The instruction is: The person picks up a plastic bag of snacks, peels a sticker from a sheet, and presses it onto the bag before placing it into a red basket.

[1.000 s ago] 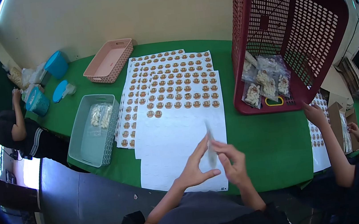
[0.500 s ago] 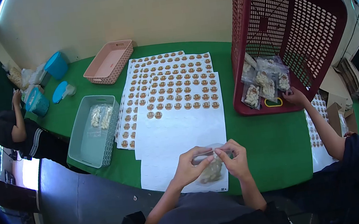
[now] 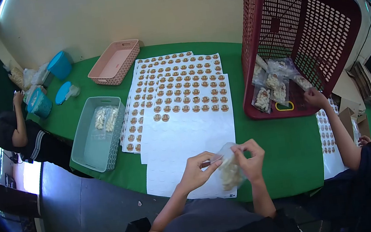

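Note:
A clear plastic bag [image 3: 231, 175] of pale, whitish pieces hangs tilted between my two hands, above the lower edge of the sticker sheets [image 3: 183, 139]. My right hand [image 3: 251, 160] pinches its upper right side. Thumb and fingers of my left hand [image 3: 198, 172] are closed at the bag's upper left corner, where a thin reddish edge shows. The bag is partly blurred. Round brown stickers fill the upper part of the top sheet, and its lower part is bare white backing.
A green basket [image 3: 86, 149] holding filled bags stands left, a pink basket [image 3: 105, 72] behind it. At right, a co-worker's hand [image 3: 316, 98] reaches into a tipped maroon crate [image 3: 259, 111] with several filled bags [image 3: 263, 99]. Another person [image 3: 13, 130] stands far left.
The bag and my right hand have shifted right and turned, while my left hand has barely moved. In the crate, the co-worker's hand has moved slightly right and a bag there now lies differently.

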Tool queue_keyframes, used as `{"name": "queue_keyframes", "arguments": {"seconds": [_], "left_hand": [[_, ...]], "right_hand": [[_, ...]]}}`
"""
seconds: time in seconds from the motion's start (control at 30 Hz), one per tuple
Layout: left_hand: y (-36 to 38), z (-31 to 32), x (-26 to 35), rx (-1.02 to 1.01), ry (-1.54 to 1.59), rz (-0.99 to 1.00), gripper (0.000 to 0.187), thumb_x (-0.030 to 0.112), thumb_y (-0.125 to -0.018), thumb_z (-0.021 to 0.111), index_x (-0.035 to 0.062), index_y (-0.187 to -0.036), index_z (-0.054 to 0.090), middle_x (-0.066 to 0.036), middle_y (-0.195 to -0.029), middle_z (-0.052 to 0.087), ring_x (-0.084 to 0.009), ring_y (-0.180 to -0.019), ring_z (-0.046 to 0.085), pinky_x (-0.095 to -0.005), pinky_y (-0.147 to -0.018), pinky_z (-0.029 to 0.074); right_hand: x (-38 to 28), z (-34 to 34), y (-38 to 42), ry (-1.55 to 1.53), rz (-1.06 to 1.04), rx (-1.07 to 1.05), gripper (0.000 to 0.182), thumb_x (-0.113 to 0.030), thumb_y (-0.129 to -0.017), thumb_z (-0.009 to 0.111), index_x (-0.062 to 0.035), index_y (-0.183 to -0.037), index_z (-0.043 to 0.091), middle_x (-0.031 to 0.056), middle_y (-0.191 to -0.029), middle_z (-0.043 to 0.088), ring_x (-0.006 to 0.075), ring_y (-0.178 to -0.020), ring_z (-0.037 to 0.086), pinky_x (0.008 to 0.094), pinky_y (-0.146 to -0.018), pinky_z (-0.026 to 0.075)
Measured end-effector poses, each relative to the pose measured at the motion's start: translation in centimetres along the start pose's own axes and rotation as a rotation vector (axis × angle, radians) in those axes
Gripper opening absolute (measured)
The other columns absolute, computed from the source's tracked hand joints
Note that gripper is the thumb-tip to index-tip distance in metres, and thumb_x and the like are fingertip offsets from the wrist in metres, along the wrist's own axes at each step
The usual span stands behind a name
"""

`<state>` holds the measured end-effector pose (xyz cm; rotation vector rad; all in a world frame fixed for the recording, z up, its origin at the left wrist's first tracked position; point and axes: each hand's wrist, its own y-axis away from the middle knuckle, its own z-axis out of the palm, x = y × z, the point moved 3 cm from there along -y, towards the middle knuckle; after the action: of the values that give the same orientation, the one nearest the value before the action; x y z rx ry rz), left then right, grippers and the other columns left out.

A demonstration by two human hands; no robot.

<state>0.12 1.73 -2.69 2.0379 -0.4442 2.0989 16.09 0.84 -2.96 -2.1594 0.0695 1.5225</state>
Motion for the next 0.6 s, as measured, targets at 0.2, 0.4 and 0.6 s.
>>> {"name": "queue_keyframes", "arguments": {"seconds": [0.2,0.4,0.6], "left_hand": [[-0.9,-1.2,-2.5,0.177,-0.07,-0.101,0.016,0.009,-0.079,0.053,-0.0036,-0.087,0.059,-0.007,-0.075,0.06,-0.0081,-0.07,0.053,-0.0212,-0.062,0.043],[-0.9,-1.8,-2.4,0.163,-0.094,-0.031,0.026,0.014,-0.078,0.055,-0.0028,-0.097,0.053,-0.01,-0.089,0.058,-0.0116,-0.078,0.056,-0.0244,-0.071,0.043],[0.0,-0.4,-0.3,-0.153,0.061,0.08,0.063,0.014,-0.071,0.059,0.0056,-0.126,0.029,-0.01,-0.128,0.031,-0.0234,-0.118,0.029,-0.0344,-0.095,0.025]], "right_hand": [[-1.5,-0.3,0.6,-0.076,-0.004,-0.233,0.012,-0.004,-0.064,0.067,0.0007,-0.061,0.056,0.0053,-0.059,0.052,0.0111,-0.055,0.049,0.0228,-0.051,0.038],[-0.4,-0.3,0.2,-0.176,-0.01,-0.301,0.009,-0.003,-0.069,0.062,0.0013,-0.065,0.055,0.0057,-0.066,0.054,0.009,-0.06,0.05,0.0229,-0.054,0.039],[-1.8,0.4,0.9,-0.309,0.193,-0.355,0.012,-0.004,-0.078,0.051,0.0025,-0.087,0.047,0.0159,-0.102,0.052,0.0154,-0.087,0.052,0.0267,-0.076,0.042]]}}
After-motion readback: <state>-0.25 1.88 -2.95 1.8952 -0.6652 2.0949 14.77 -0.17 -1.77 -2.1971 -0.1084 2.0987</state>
